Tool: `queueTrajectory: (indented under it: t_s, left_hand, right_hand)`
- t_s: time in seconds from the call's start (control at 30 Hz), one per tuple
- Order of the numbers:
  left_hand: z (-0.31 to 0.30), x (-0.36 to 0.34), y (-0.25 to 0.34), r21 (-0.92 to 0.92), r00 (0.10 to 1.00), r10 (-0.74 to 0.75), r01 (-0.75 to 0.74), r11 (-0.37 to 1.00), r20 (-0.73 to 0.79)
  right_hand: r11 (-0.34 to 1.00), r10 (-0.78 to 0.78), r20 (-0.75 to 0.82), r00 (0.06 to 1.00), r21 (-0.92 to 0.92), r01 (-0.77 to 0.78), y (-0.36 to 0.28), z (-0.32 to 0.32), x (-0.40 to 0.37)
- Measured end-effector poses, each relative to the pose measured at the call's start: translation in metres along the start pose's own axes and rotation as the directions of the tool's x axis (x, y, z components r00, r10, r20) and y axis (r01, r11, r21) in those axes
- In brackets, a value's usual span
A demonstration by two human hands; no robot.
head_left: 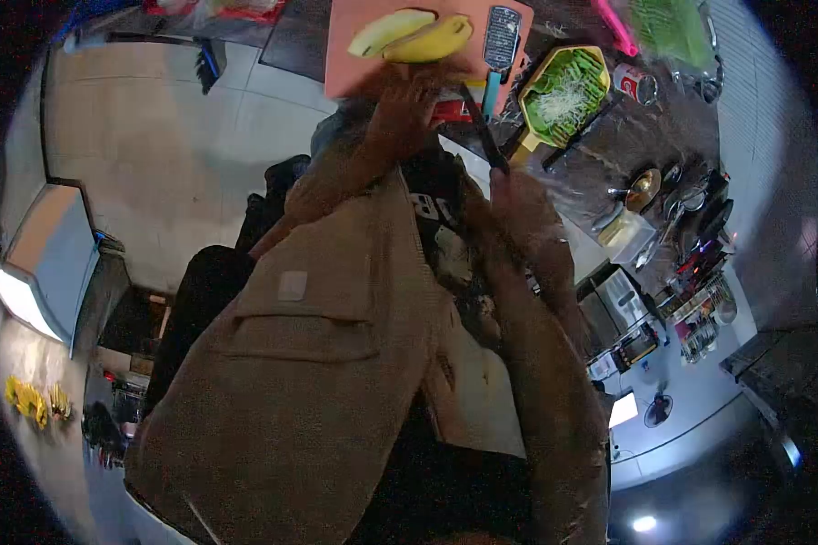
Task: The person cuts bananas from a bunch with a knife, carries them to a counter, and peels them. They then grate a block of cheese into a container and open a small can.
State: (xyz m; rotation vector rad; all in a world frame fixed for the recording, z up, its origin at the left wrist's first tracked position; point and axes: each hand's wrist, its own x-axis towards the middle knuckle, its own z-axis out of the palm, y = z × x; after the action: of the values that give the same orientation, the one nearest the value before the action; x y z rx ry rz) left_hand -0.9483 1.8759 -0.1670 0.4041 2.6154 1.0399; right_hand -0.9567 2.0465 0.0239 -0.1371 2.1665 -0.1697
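My right hand (518, 195) is closed around the handle of a dark-bladed knife (483, 127), whose blade points up toward the board. At the near edge of the pink cutting board (354, 73) is my left hand (404, 113); its fingers are dark and blurred, so I cannot make out what they hold, if anything. Just beyond it, two long yellow pieces of fruit (432, 39) lie side by side on the board; they look like banana. A flat black grater (502, 38) with a teal handle rests at the board's right side. Between the hands, a red and yellow packet (454, 109) is partly hidden.
Right of the board stands a yellow hexagonal tray (527, 141) with green strips and white shreds. Beyond it are a red can (634, 84), a bag of greens (671, 32) and a pink object (616, 25). Metal utensils and a bowl (643, 189) crowd the table's right.
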Motion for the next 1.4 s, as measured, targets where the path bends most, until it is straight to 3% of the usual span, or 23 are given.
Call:
queueTrajectory:
  t_s: [0.03,0.07,0.1,0.13,0.17,0.2,0.33,0.4,0.5,0.63,0.7,0.83,0.9,1.03,1.1,1.2,1.3,1.4]
  left_hand:
    - [-0.014,0.011,-0.002,-0.002,1.0,0.0,0.0,1.0,0.004]
    - [-0.044,0.031,-0.001,-0.176,0.935,-0.132,0.198,0.964,0.329]
    - [-0.059,0.041,-0.001,-0.267,0.753,-0.177,0.428,0.863,0.634]
    - [-0.046,0.032,0.001,-0.271,0.751,-0.176,0.431,0.861,0.637]
    - [-0.022,0.013,0.004,-0.21,0.934,-0.163,0.237,0.949,0.317]
    - [-0.004,0.0,0.005,-0.072,0.997,-0.071,0.069,0.995,-0.036]
    - [0.022,0.001,-0.011,0.029,0.998,0.003,-0.002,1.0,-0.059]
    - [0.021,-0.003,-0.007,0.176,0.964,0.087,-0.043,0.983,-0.251]
    - [0.015,-0.007,-0.008,0.177,0.927,0.148,-0.091,0.98,-0.344]
    - [0.016,0.0,-0.005,0.189,0.96,0.1,-0.05,0.981,-0.262]
    - [0.013,-0.001,-0.003,0.126,0.991,-0.003,0.02,0.992,-0.133]
    - [0.004,0.0,-0.007,-0.026,0.997,0.009,-0.011,1.0,-0.072]
    - [0.005,-0.001,-0.008,0.07,0.939,0.133,-0.117,0.991,-0.316]
    - [0.012,-0.003,-0.011,0.038,0.987,0.064,-0.059,0.998,-0.144]
    - [0.009,-0.002,-0.009,0.149,0.985,0.074,-0.051,0.988,-0.157]
    - [0.012,0.0,-0.013,0.013,0.993,0.068,-0.067,0.998,-0.095]
    - [0.0,0.0,-0.007,0.138,0.973,0.102,-0.075,0.988,-0.205]
    - [0.006,0.001,-0.011,0.121,0.951,0.179,-0.152,0.981,-0.253]
  right_hand:
    - [1.0,-0.005,0.019,1.0,-0.016,0.005,-0.002,-0.004,0.001]
    - [1.0,0.014,0.031,0.999,-0.004,-0.014,-0.005,-0.006,0.0]
    - [0.999,0.033,0.039,0.999,0.004,-0.034,-0.008,-0.007,-0.004]
    - [0.998,0.058,0.043,0.997,0.026,-0.059,-0.008,-0.007,-0.002]
    - [0.997,0.072,0.045,0.996,0.037,-0.074,-0.009,-0.008,-0.003]
    - [0.994,0.09,0.042,0.995,0.053,-0.092,-0.009,-0.009,-0.002]
    - [0.982,0.16,0.034,0.987,0.1,-0.162,-0.019,-0.013,-0.007]
    - [0.973,0.191,0.032,0.981,0.124,-0.194,-0.024,-0.015,-0.009]
    - [0.958,0.235,0.045,0.971,0.157,-0.239,-0.027,-0.02,-0.012]
    - [0.991,0.131,0.178,0.975,-0.012,-0.131,-0.017,-0.02,-0.009]
    - [0.926,0.334,0.132,0.933,0.14,-0.351,-0.02,-0.02,-0.008]
    - [0.931,0.286,0.214,0.934,0.168,-0.324,0.007,-0.001,0.003]
    - [0.948,0.285,0.008,0.959,0.144,-0.283,0.001,0.006,0.004]
    - [0.934,0.304,0.135,0.943,0.155,-0.323,-0.011,0.003,0.025]
    - [0.974,0.149,0.194,0.97,-0.196,-0.11,0.007,0.027,0.038]
    - [0.993,0.071,0.139,0.988,-0.1,-0.057,0.06,0.107,0.052]
    - [0.998,0.056,0.107,0.993,-0.044,-0.052,0.057,0.108,0.046]
    - [0.998,0.068,0.092,0.994,-0.019,-0.066,0.052,0.092,0.035]
